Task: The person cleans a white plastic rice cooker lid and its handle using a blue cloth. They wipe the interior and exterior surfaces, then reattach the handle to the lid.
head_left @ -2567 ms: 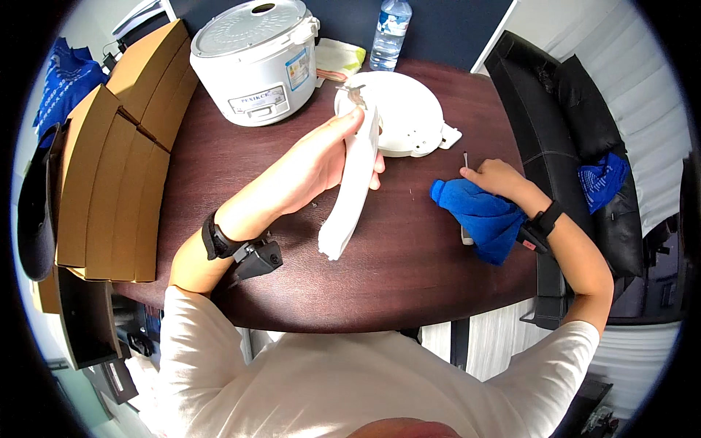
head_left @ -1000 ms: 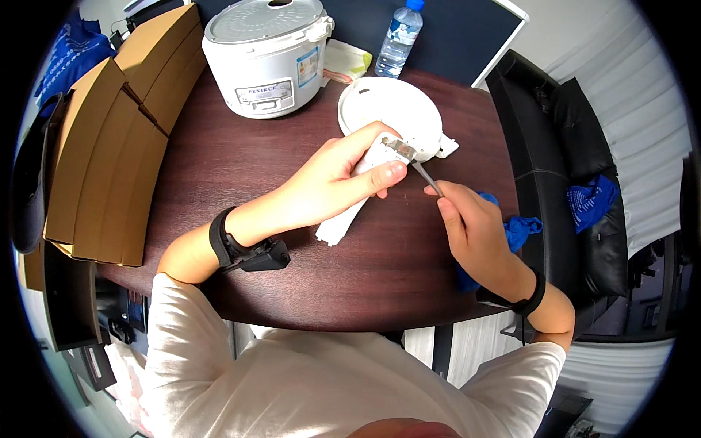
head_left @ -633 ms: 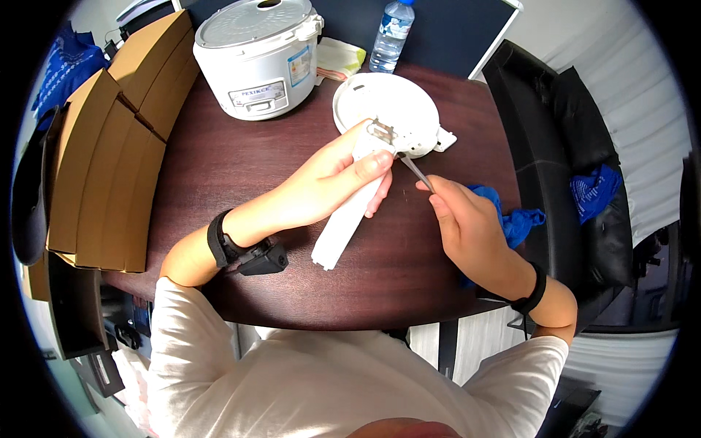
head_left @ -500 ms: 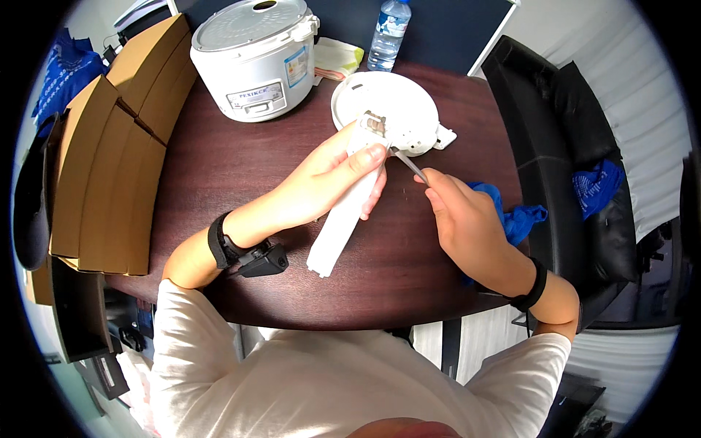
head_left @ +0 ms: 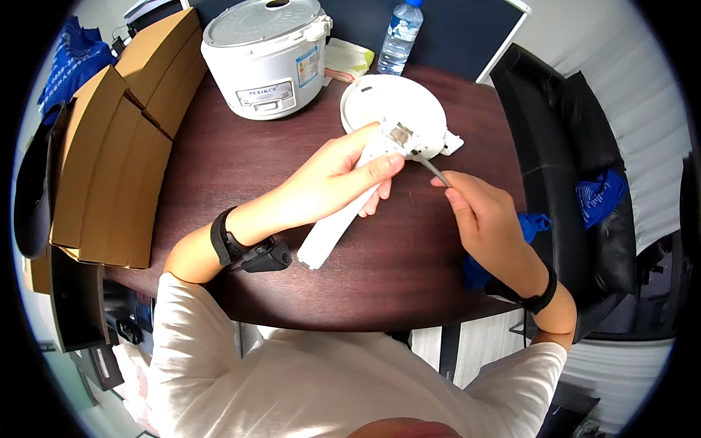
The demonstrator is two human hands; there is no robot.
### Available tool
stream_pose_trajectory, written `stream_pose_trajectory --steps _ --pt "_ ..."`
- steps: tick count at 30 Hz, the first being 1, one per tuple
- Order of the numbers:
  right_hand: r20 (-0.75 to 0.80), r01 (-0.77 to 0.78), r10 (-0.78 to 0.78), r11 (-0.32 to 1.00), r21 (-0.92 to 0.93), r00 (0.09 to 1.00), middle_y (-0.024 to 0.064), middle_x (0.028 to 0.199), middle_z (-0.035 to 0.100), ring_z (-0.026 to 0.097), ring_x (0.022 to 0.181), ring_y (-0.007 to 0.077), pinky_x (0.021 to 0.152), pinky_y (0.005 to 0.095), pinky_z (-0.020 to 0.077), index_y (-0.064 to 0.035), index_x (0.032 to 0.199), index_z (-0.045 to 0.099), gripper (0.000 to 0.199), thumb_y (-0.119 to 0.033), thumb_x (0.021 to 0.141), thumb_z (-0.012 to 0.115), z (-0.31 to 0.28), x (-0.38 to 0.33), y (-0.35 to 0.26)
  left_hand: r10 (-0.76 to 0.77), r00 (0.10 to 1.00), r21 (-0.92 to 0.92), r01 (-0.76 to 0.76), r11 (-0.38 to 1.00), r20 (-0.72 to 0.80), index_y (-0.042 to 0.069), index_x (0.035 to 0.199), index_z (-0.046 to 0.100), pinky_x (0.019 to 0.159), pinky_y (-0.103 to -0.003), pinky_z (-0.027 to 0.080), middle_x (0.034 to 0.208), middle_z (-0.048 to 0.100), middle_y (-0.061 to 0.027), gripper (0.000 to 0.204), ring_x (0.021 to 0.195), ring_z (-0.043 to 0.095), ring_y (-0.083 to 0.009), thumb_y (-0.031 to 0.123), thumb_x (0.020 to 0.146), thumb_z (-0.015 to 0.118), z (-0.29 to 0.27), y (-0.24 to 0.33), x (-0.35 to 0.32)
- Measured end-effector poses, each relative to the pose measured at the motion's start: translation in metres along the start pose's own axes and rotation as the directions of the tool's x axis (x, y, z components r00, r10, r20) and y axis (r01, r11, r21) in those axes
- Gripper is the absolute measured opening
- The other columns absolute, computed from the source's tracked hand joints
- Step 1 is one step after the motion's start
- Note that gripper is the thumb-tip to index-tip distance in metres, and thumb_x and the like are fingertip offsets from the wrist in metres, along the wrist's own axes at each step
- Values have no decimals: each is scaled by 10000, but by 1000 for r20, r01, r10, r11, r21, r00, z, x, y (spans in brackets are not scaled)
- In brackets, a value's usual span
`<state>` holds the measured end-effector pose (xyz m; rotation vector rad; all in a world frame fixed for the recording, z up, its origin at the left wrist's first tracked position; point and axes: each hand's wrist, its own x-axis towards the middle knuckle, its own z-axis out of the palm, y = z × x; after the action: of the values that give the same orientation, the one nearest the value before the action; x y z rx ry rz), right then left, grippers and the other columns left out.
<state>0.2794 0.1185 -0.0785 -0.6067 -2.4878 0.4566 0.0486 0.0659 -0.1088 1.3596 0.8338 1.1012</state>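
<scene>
My left hand is closed round a long white plastic strip, thumb on top. The strip slants from lower left to upper right, and brownish-grey metal shows in its upper end. A thin grey metal rod-like tool is pinched in my right hand. Its tip meets or nearly meets the strip's upper end, and most of its rear is hidden in the fingers. Just behind lies a round white lid-like part with a tab at its right. The strip's end overlaps that part in view.
A white rice cooker stands at the back left, near a folded cloth and a water bottle. Cardboard boxes line the table's left side. Blue fabric lies by my right wrist; a black sofa is beyond.
The strip's upper end has shifted right, and its metal part faces up more. My right hand and the tool have moved right and slightly down in view. Both grips stay closed.
</scene>
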Motion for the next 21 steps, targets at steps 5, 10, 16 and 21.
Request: stream_pose_trajectory --steps 5,10,16,21 --pt "22 -8 11 992 -126 1000 148 825 633 623 678 312 547 353 483 14 1028 567 174 -37 862 570 -7 -3 -7 30 999 158 -26 987 -23 44 1159 481 603 -230 475 833 599 -36 287 678 573 -79 252 965 515 -1 6 -2" --pt "54 32 -15 946 -324 998 108 719 561 575 571 257 490 329 448 -1 1027 574 183 -38 847 579 -10 -3 -15 233 972 415 -202 887 -26 30 1161 503 653 -300 465 866 614 -87 315 769 596 -149 225 925 580 2 4 -3" --pt "183 120 -14 805 -582 983 73 727 532 574 573 209 499 305 457 -13 1031 579 223 -52 812 574 -17 0 -17 249 968 606 -203 769 9 27 1142 507 696 -361 464 882 613 -165 353 797 608 -282 223 876 632 3 6 -7" --pt "266 212 -70 808 -550 961 63 687 530 569 552 204 502 296 455 -13 1011 585 220 -57 796 575 -24 2 -12 222 970 563 -239 791 100 25 1127 508 710 -373 473 900 626 -171 365 838 626 -310 237 862 641 -4 2 -1"
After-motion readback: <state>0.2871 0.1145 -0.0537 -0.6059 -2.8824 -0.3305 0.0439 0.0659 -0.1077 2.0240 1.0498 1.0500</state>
